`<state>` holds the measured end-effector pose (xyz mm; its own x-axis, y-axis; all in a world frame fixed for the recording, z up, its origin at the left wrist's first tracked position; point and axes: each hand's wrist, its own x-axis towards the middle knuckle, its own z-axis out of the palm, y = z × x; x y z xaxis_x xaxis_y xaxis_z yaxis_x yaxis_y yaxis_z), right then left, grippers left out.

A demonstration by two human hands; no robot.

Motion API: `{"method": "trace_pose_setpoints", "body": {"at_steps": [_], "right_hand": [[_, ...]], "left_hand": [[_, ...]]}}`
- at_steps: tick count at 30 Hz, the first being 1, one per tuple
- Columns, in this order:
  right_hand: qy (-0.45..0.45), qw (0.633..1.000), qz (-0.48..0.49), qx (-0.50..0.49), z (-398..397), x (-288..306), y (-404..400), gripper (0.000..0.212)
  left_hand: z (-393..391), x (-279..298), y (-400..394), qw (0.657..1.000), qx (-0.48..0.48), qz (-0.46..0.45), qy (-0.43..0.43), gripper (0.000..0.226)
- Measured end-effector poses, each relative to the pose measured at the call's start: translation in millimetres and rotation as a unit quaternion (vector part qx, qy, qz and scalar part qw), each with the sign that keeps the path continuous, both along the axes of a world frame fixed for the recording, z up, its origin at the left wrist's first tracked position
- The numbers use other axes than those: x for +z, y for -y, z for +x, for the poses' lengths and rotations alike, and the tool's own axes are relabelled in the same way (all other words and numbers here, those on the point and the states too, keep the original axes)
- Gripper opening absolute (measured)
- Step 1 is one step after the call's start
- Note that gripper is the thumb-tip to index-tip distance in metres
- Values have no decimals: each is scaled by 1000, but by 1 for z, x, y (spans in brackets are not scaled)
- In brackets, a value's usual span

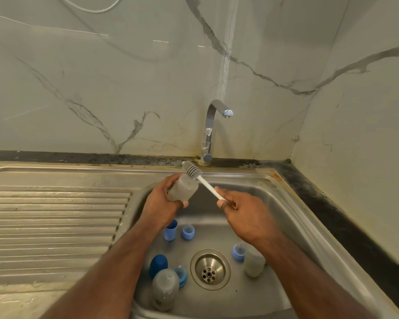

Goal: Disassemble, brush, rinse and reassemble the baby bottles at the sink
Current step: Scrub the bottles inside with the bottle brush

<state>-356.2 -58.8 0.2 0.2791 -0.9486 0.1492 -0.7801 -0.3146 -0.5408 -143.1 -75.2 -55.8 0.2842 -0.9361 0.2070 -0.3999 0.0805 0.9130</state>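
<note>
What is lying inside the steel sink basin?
In the steel sink basin: two cloudy bottles, a dark blue cap, a light blue cap, three blue collars. The arms cover part of the floor.

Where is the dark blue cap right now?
In the head view, the dark blue cap stands on the sink floor, left of the drain, just behind a clear bottle.

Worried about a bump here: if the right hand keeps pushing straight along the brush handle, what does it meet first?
Probably the bottle in the left hand. The right hand points up-left along the brush, whose head sits at the bottle's mouth; depth is unclear.
</note>
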Motion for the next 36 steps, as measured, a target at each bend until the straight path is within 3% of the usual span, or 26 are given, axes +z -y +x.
{"method": "trace_pose_setpoints", "body": {"at_steps": [17, 21, 25, 29, 36], "right_hand": [[10, 1000, -3, 18, 6, -3, -2, 41], [5, 1000, -9, -22, 3, -1, 3, 44], [11, 1000, -12, 11, 7, -1, -2, 42], [13, 999, -12, -27, 2, -1, 3, 43], [45, 999, 9, -15, 5, -2, 3, 43]], "left_hand": [[2, -1, 4, 999, 28, 0, -33, 79], [1, 1, 3, 998, 30, -3, -51, 75], [0, 1, 4, 997, 32, -8, -68, 75], [-3, 1, 4, 998, 32, -15, -51, 77], [-3, 1, 5, 994, 25, -9, -106, 72]]}}
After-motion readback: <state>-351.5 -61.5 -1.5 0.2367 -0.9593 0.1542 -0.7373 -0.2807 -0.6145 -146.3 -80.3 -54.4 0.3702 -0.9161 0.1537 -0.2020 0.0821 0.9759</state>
